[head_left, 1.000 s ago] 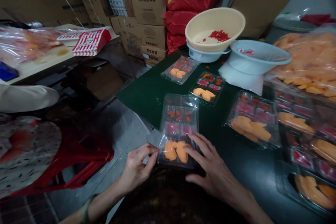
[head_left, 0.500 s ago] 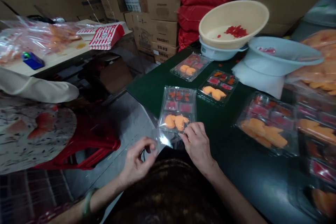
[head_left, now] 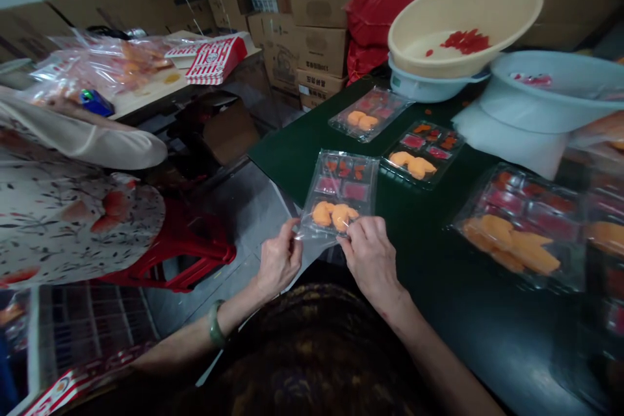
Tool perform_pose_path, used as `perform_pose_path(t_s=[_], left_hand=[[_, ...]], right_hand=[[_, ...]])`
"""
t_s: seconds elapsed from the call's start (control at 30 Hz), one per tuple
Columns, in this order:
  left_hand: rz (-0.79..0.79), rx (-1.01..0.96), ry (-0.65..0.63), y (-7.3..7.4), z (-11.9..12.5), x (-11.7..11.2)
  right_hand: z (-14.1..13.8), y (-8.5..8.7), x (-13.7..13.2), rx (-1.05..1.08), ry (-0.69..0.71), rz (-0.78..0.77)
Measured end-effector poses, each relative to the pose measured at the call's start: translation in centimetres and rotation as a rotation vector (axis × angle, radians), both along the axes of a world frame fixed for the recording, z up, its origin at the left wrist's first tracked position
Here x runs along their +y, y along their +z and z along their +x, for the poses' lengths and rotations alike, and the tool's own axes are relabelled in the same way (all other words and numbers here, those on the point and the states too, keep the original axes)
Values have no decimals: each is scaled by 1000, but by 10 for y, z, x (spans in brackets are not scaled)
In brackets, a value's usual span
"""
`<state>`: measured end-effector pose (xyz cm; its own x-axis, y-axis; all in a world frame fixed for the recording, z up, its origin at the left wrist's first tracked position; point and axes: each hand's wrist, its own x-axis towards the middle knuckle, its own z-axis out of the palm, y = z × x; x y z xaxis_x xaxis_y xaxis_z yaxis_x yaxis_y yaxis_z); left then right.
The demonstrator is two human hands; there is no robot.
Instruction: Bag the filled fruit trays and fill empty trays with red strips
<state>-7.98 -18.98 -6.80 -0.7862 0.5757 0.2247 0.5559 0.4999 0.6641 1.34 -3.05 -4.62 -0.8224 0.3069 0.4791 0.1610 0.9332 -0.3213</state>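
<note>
A clear plastic tray (head_left: 341,192) of orange pieces and small red items lies at the near edge of a dark green table (head_left: 439,260), inside a clear bag. My left hand (head_left: 280,259) pinches the bag's near left edge, fingers closed. My right hand (head_left: 368,257) pinches the near right edge by the orange pieces. Both hands sit at the tray's near end, close together.
Two more filled trays (head_left: 422,155) (head_left: 368,116) lie farther back, and larger ones (head_left: 517,227) to the right. A cream basin (head_left: 463,19) with red bits rests on pale blue basins (head_left: 536,91). A person in patterned cloth (head_left: 73,208) sits at left by a red stool (head_left: 180,253). Cardboard boxes (head_left: 316,13) stand behind.
My right hand left the top of the tray and closed on the bag's near edge. My left hand came in beside it. The view shifted left and down.
</note>
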Motion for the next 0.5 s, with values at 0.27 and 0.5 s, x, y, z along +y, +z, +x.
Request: perform_pose_path(t_s=[0.27, 0.5], left_hand=[[449, -920, 99, 13, -10, -10], [642, -1301, 123, 25, -8, 32]], right_hand=[[2, -3, 0, 59, 32, -74], [8, -11, -4, 122, 232, -231]])
